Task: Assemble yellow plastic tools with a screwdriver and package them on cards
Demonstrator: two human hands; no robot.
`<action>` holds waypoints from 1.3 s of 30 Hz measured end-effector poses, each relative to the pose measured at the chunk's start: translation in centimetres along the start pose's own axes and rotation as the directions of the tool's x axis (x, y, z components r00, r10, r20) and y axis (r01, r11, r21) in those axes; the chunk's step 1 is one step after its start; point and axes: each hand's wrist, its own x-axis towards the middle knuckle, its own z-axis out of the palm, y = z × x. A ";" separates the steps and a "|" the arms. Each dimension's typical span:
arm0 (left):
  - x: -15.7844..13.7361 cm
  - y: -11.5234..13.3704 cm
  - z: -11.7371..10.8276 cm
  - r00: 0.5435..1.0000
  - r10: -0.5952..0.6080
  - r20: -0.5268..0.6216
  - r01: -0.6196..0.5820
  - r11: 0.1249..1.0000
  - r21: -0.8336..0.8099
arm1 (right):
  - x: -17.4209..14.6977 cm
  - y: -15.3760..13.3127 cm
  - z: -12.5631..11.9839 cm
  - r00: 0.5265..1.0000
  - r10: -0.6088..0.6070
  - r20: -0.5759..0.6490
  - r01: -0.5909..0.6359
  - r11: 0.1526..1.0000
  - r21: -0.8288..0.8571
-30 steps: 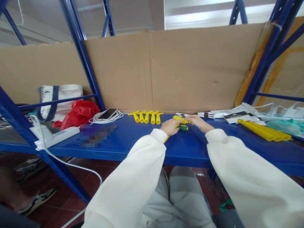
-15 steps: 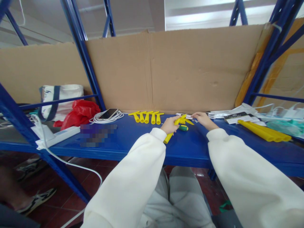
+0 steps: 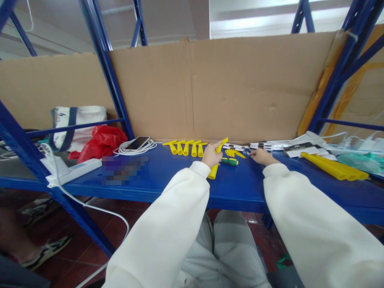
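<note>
Left hand [image 3: 211, 157] is gripping a yellow tube [image 3: 216, 161], fingers wrapped round its middle, tilted up just left of the screwdriver [image 3: 229, 161]. Right hand [image 3: 260, 156] rests just right of the screwdriver; can't tell if its fingers pinch anything.

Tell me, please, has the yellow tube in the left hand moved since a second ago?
Yes. The yellow tube lay low under the left hand; now it stands tilted, its top end raised toward the cardboard backing, above the green screwdriver.
</note>
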 end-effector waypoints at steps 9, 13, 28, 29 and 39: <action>-0.3 1.1 0.1 0.984 -0.091 0.151 0.135 0.942 -0.308 | 0.0 -0.4 0.5 1.000 -0.011 -0.001 0.011 0.999 -0.049; -0.5 1.8 -0.3 0.968 -0.132 0.213 0.210 0.890 -0.405 | 0.0 -0.5 0.5 0.999 -0.039 -0.019 0.037 0.997 -0.067; -0.3 1.5 -0.2 0.940 -0.137 0.313 0.262 0.877 -0.403 | -1.7 -2.1 -0.7 0.997 -0.071 -0.009 0.069 0.989 -0.131; -0.3 1.5 -0.2 0.939 -0.135 0.316 0.261 0.879 -0.399 | -1.8 -2.2 -0.8 0.997 -0.073 -0.004 0.071 0.987 -0.141; -0.2 1.5 -0.2 0.926 -0.140 0.349 0.286 0.866 -0.411 | -2.7 -3.7 -1.9 0.996 -0.077 0.051 0.087 0.963 -0.254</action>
